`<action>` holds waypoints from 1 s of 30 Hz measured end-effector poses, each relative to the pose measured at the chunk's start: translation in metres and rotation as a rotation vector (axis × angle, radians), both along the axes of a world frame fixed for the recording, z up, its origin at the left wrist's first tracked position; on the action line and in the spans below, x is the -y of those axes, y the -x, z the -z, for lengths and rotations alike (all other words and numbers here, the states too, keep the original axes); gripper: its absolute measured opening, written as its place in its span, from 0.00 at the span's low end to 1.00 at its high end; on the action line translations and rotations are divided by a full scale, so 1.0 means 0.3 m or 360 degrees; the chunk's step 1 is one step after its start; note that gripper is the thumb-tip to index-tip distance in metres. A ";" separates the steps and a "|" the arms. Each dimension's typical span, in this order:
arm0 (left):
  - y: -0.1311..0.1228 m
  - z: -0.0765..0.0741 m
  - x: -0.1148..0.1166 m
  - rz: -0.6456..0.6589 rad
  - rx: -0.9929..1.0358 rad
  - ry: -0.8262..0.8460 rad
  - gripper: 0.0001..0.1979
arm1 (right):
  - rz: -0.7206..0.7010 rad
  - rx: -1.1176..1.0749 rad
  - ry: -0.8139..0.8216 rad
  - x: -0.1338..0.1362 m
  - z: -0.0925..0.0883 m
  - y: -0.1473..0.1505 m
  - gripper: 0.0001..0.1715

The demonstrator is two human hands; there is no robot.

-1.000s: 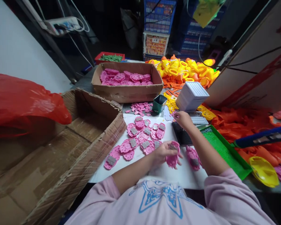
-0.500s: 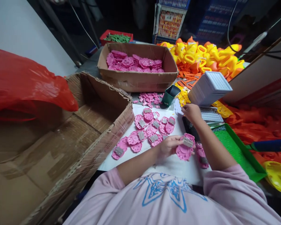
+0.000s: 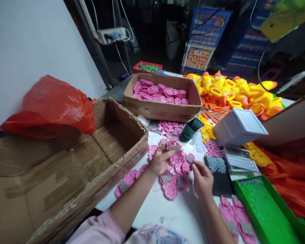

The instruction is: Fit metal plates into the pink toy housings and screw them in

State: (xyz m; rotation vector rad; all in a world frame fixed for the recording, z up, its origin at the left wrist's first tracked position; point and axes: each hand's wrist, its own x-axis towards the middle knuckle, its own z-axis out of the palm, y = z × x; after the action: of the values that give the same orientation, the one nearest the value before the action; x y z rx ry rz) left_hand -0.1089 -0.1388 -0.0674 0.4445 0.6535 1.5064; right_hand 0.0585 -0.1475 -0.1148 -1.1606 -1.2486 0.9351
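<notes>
My left hand (image 3: 159, 162) is closed, its thumb and fingers gripping a pink plastic part (image 3: 177, 156) with a grey metal plate on it, above the white work surface (image 3: 152, 206). To its right, my right hand (image 3: 203, 181) has thumb and forefinger pinched together at the edge of another plated pink part (image 3: 187, 166). Whether that part or something smaller is between the fingertips cannot be made out. More pink plated parts lie beneath and around both hands, among them one nearer me (image 3: 169, 190), partly overlapping each other.
A large open carton (image 3: 122, 154) borders the left side, with a red plastic bag (image 3: 53, 108) over it. Behind stand a box of pink parts (image 3: 162, 112) and a green cup (image 3: 192, 128). Rightward are a black pad with small screws (image 3: 218, 179), a white block (image 3: 240, 127) and a green tray (image 3: 271, 210).
The view has tilted up. My left hand has carried its pink part left and away from me, over the other parts. My right hand has come back from near the yellow pieces toward them.
</notes>
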 end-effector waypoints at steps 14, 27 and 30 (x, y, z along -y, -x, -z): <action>-0.035 -0.006 0.047 0.0011 -0.0083 0.0018 0.23 | 0.0005 -0.0519 0.0320 0.049 -0.014 -0.004 0.14; -0.087 -0.001 0.056 -0.0033 -0.0324 0.0043 0.26 | -0.0055 -0.0602 0.0451 0.005 -0.021 -0.003 0.20; -0.085 0.019 0.062 -0.0082 -0.0415 -0.0062 0.24 | -0.0058 -0.0533 0.0448 0.002 -0.034 -0.013 0.19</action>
State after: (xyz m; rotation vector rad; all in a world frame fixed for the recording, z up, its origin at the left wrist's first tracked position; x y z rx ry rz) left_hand -0.0834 -0.1572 -0.0732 0.6656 0.8457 1.5250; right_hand 0.0624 -0.1480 -0.1046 -1.1407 -0.8895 1.3042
